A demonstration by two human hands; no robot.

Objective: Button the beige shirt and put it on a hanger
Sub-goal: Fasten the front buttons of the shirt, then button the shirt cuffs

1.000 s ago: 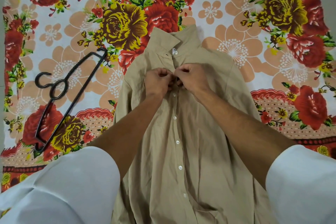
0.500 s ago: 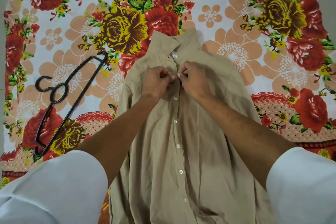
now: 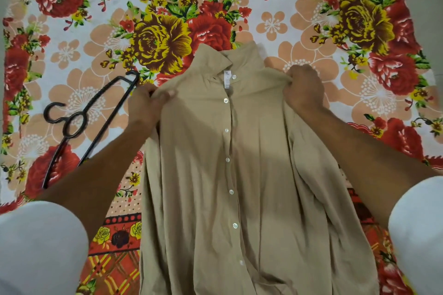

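**Inspector:** Beige shirt [image 3: 239,175] lies face up on the floral bedsheet [image 3: 72,31], collar away from the person, hem running out of view at the bottom. Placket closed along the visible row of buttons [image 3: 227,159]; the topmost one at the collar [image 3: 234,76] is undone, and a white label [image 3: 226,79] shows in the neck opening.

**Clerk:** Hands?

**Inspector:** Left hand [image 3: 146,105] is closed, pinching a fold of cloth at the shirt's left shoulder. Right hand [image 3: 303,90] is closed likewise, with cloth bunched in its fingers at the right shoulder. Both forearms reach out from white sleeves [image 3: 40,246].

**Clerk:** The hanger?

**Inspector:** Black hanger [image 3: 91,124] lies flat on the bedsheet, left of the shirt and just beside the left hand, hook towards the left edge. The left forearm crosses over its lower part. It is not touching the shirt.

**Clerk:** Any containers?

**Inspector:** None observed. The sheet carries only the shirt and hanger.
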